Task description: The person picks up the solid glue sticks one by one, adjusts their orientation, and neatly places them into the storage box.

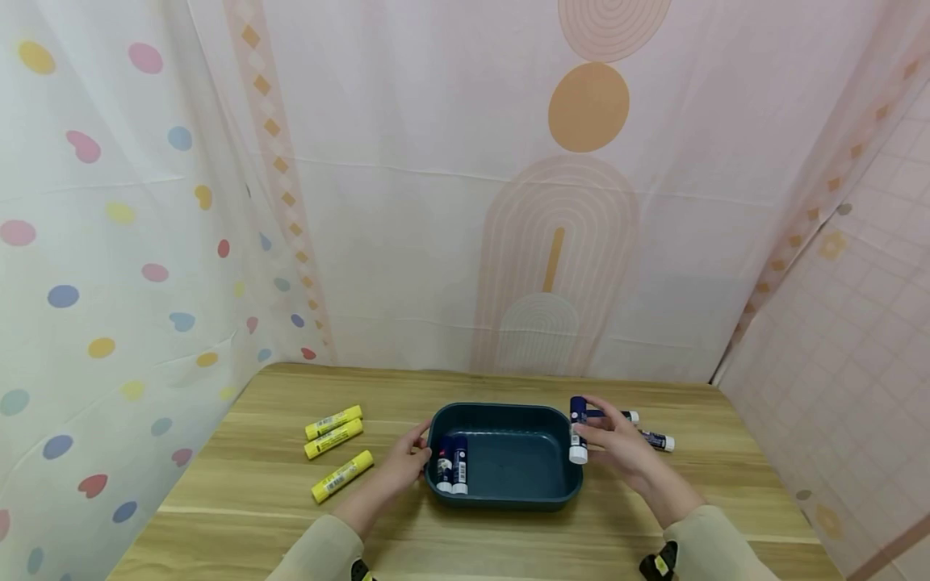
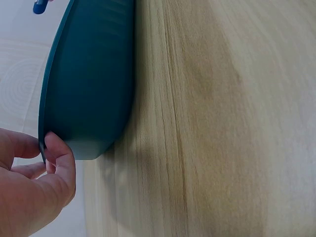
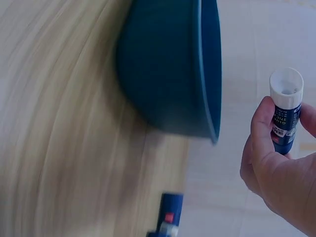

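My right hand [image 1: 617, 444] pinches a dark blue glue stick with a white base [image 1: 578, 432] just over the right rim of the teal bin. In the right wrist view the glue stick [image 3: 285, 111] shows its white end turned up between thumb and fingers. At the opposite end, my left hand [image 1: 407, 464] grips the rim of the teal bin [image 1: 508, 500]; in the left wrist view fingers and thumb [image 2: 61, 158] pinch that edge. Two blue glue sticks [image 1: 453, 464] lie side by side inside, against the bin's left wall.
Two more blue glue sticks lie right of the bin, one [image 1: 657, 440] nearer and one [image 1: 634, 416] partly behind my right hand. Left of the bin, three yellow glue sticks [image 1: 341, 476] rest on the wooden table [image 1: 240, 484]. Patterned curtains [image 1: 407, 242] hang around the table.
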The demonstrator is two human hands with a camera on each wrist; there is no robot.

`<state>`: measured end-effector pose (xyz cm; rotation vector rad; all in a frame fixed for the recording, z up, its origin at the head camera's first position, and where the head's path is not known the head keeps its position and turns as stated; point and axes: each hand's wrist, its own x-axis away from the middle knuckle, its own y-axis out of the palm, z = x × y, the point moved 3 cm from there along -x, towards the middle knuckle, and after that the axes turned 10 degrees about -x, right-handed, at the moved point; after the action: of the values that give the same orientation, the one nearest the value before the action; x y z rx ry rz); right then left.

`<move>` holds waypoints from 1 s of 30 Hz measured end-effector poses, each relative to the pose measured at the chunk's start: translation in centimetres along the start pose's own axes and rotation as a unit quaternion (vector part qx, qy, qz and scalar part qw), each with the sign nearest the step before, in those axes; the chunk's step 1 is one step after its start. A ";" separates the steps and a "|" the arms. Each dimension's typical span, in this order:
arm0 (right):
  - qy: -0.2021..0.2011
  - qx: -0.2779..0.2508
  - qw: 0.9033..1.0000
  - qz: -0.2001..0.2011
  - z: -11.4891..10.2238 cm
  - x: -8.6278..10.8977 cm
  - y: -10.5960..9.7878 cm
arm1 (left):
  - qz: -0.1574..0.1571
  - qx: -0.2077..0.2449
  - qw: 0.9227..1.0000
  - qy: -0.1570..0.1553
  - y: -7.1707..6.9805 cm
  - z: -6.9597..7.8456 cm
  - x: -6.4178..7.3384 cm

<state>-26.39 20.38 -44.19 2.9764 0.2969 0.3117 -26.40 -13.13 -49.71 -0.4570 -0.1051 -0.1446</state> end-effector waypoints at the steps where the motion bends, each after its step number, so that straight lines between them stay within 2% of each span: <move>1: 0.001 0.002 1.000 -0.001 0.0 -0.1 0.4 | 0.000 -0.001 1.000 0.002 0.0 0.0 0.0; 9: 0.010 -0.012 1.000 0.004 0.9 -1.2 3.5 | 0.001 -0.003 1.000 -0.005 0.1 0.0 0.0; 16: 0.015 -0.011 1.000 -0.020 2.6 -2.3 6.5 | 0.002 -0.004 1.000 -0.005 0.1 0.0 0.0; 21: 0.019 0.003 1.000 -0.017 3.8 -3.1 8.1 | 0.005 0.002 1.000 -0.003 0.1 0.0 -0.1; 30: 0.035 0.051 0.998 0.010 5.6 -4.0 10.0 | 0.006 0.005 1.000 0.004 0.1 0.1 0.0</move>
<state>-27.21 9.20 -48.90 3.0759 0.2990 0.4174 -26.42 -13.02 -49.71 -0.4466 -0.0960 -0.1346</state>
